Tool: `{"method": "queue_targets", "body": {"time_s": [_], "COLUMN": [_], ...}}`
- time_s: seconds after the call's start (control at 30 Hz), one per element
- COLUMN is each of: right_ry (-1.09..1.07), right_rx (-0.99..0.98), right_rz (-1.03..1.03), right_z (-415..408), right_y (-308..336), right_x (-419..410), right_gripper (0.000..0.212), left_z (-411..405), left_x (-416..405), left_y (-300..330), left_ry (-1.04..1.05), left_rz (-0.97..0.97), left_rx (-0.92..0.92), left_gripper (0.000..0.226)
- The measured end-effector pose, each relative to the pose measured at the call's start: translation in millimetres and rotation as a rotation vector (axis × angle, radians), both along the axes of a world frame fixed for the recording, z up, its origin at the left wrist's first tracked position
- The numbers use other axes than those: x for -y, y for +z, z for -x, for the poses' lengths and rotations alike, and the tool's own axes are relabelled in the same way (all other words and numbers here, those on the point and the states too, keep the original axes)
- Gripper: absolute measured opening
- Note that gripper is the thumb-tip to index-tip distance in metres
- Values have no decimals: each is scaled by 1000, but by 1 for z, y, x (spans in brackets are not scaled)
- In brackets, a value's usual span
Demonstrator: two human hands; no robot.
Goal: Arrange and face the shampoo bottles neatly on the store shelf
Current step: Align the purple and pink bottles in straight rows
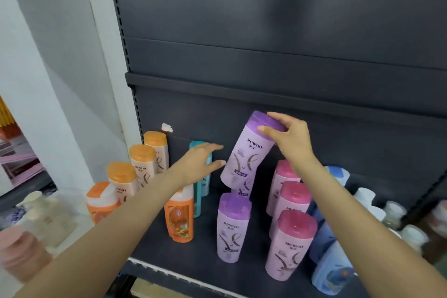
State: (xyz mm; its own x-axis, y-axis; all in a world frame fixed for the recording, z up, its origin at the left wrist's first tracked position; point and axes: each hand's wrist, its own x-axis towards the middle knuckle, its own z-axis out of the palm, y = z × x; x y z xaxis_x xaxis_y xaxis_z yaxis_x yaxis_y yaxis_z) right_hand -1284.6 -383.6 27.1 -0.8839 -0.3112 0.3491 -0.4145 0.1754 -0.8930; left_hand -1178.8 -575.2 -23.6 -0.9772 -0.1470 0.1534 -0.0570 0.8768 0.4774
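A purple-capped shampoo bottle (244, 152) hangs tilted above the dark shelf (150, 244), over the rear of the purple row, whose front bottle (232, 227) stands upright just inside the shelf's front lip with bare shelf on its left. The right hand (290, 140) grips the tilted bottle by its cap, fingers curled round it. The left hand (200, 162) reaches in with fingers straight and spread, fingertips close beside the bottle's body, in front of a teal bottle (205, 184); pink-capped bottles (290, 244) crowd the right.
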Motion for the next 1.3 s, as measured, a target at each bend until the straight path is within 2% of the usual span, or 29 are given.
{"method": "queue_targets", "body": {"time_s": [0.1, 0.2, 0.37, 0.43, 0.6, 0.7, 0.8, 0.9, 1.0, 1.07, 1.2, 1.3], "right_ry": [12, 75, 192, 262, 269, 166, 144, 157, 194, 229, 337, 411], "right_rx": [116, 246, 259, 259, 422, 487, 515, 501, 459, 440, 477, 512], "right_rz": [191, 365, 436, 387, 287, 364, 540, 630, 625, 612, 614, 514], "right_z": [2, 0, -11, -15, -23, -29, -34, -36, -36, -34, -29, -25], "right_y": [14, 25, 35, 37, 26, 17, 14, 12, 11, 11, 9, 9], "right_x": [-14, -25, -37, -42, -46, -39, -36, -37, -39, -42, -44, -49], "right_gripper": [38, 37, 36, 33, 39, 41, 38, 36, 36, 36, 33, 30], "left_z": [9, 13, 1, -7, -24, -27, -29, -27, -26, -27, -32, -34], "left_x": [-9, -14, -17, -21, -35, -37, -34, -32, -21, -14, -14, -16], "left_y": [8, 19, 38, 40, 42, 40, 34, 37, 43, 45, 45, 41], "left_ry": [-32, -40, -33, 35, 164, 157, 139, 101, -12, -85, -80, 28], "left_rz": [-70, -105, -119, -43, 370, 519, 609, 528, 201, 40, 9, 144], "left_rx": [15, -85, -156, -204, -358, -395, -517, -398, -138, -64, -31, -98], "left_gripper": [69, 80, 59, 58, 57, 60, 66, 70, 72, 72, 75, 82]}}
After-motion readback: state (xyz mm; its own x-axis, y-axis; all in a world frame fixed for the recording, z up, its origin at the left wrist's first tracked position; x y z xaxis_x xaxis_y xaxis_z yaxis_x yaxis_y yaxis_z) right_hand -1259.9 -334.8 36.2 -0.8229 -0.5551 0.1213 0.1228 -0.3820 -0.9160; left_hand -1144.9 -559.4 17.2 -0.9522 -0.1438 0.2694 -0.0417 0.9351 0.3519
